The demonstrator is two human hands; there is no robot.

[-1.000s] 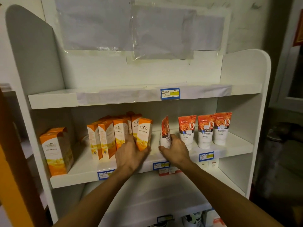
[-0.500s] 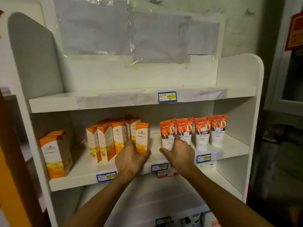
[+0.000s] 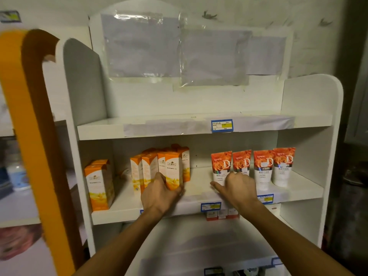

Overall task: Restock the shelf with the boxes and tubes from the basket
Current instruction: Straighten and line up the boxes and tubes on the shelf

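On the middle shelf (image 3: pixel 199 189) of a white rack, a cluster of orange-and-white boxes (image 3: pixel 151 166) stands left of centre. My left hand (image 3: pixel 159 194) grips the lower part of the front orange box (image 3: pixel 173 168), which stands upright. To the right, several orange-topped white tubes (image 3: pixel 272 166) stand cap-down in a row. My right hand (image 3: pixel 238 188) holds the base of the leftmost tube (image 3: pixel 221 165), thumb in front, fingers at its right side. No basket is in view.
Two more orange boxes (image 3: pixel 99 184) stand apart at the shelf's left end. The top shelf (image 3: pixel 159 127) holds nothing. Small red boxes (image 3: pixel 222 214) sit at the back of the lower shelf. An orange-brown rack frame (image 3: pixel 29 136) stands close on the left.
The leftmost tube, turned edge-on a second ago, now faces front in line with the other tubes. My left hand stays on the front orange box. The view has shifted left and up.
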